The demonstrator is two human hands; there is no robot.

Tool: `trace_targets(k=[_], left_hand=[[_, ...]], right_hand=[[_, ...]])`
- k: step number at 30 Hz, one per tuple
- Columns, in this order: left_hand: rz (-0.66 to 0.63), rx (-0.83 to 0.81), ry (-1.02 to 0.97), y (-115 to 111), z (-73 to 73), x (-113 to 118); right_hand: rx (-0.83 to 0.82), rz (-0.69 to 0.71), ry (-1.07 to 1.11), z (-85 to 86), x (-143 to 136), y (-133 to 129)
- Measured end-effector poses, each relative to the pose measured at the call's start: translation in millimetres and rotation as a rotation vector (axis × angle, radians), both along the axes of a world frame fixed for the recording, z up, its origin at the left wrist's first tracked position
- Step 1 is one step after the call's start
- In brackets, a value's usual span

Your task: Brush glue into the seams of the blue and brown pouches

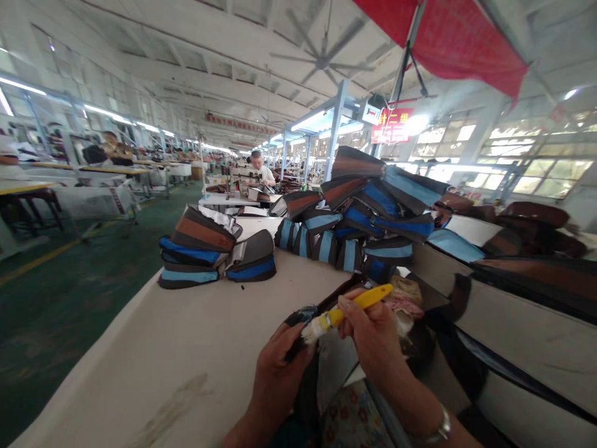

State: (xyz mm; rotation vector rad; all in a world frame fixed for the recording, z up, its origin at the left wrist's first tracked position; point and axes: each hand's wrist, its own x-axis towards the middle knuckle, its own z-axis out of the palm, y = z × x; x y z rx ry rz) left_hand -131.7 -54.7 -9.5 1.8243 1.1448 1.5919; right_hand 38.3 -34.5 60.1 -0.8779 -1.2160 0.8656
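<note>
My right hand [373, 330] is closed round a brush [347, 311] with a yellow handle, which slants down to the left. Its pale bristles touch or nearly touch the edge of a dark workpiece [306, 381] with a grey inner face. That workpiece is gripped in my left hand [280, 373], thumb near the bristles; its lower part hangs over my lap. Just behind my right hand lie crumpled cloths [405, 297], partly hidden.
Striped pieces in grey, blue and brown form a small stack [198, 249] at the left and a tall heap [373, 199] behind my hands. Larger panels [522, 311] lie at right. A person [261, 169] sits beyond the pale table [209, 348].
</note>
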Motion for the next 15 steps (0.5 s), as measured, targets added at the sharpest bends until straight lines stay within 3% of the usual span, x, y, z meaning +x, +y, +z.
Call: trace_targets(k=[4,7,10,12,15], left_hand=[[-0.026,-0.081,-0.030,1,3.0,-1],[-0.024,-0.123,-0.060,2,5.5,-1],[-0.051,-0.151,-0.087,2,9.3,0],[-0.043,-0.162,-0.093,3,11.0,0],[-0.007,-0.191,-0.086,6,9.0,-2]], right_hand=[[0.123,-0.141,0.000,16.0,0,3],[0.156,-0.111,0.012,20.9,1,-6],[0.126,-0.077,-0.210,17.6,0,-10],[0.149,-0.140,-0.283,16.3,-1,-8],[0.195,-0.210,-0.136,17.5,-2,-6]])
